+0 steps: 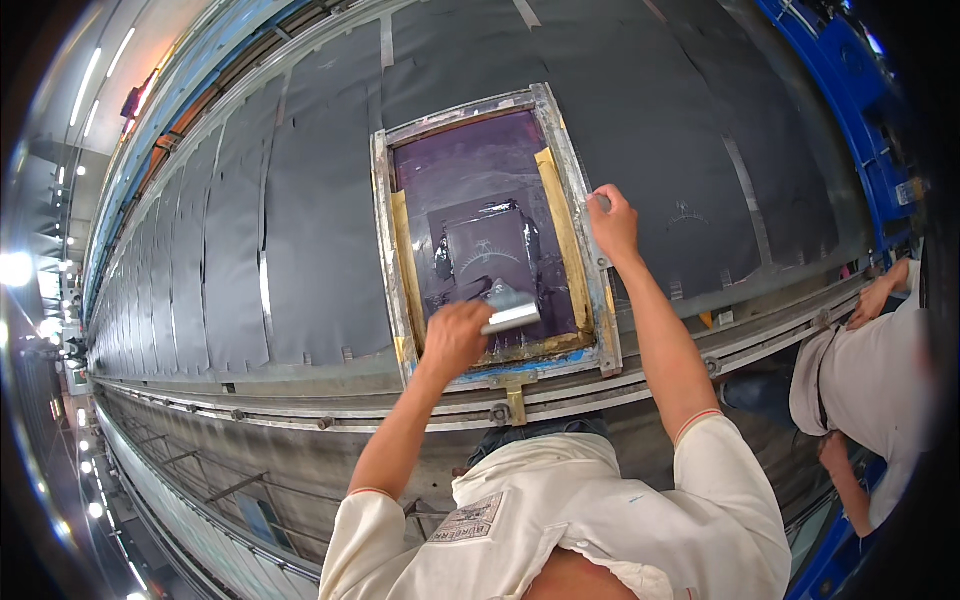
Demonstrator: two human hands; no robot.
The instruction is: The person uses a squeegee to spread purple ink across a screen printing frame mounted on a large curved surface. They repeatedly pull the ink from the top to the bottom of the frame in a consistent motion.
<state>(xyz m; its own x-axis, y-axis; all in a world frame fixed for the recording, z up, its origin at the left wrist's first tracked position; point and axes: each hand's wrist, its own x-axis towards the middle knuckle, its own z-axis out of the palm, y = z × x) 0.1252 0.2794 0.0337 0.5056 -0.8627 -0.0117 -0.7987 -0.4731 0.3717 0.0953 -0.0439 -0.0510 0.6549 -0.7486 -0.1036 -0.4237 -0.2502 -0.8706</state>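
A screen printing frame (pixel 583 207) with metal rails lies on the dark sheets in front of me. Its purple mesh (pixel 465 155) carries a darker square with a pale design, and wet-looking streaks of ink (pixel 531 240) surround it. Strips of tan tape (pixel 563 235) run down both inner sides. My left hand (pixel 457 338) is closed around a squeegee (pixel 513 314) with a pale, shiny blade, over the near part of the mesh. With bent fingers, my right hand (pixel 613 222) grips the frame's right rail.
Dark sheets (pixel 320 210) cover a long table stretching far left. A small print (pixel 687 213) shows on the sheet to the right. A metal rail (pixel 290 405) runs along the near edge. Blue machinery (pixel 850 110) stands at right, with another person (pixel 865 370) close by.
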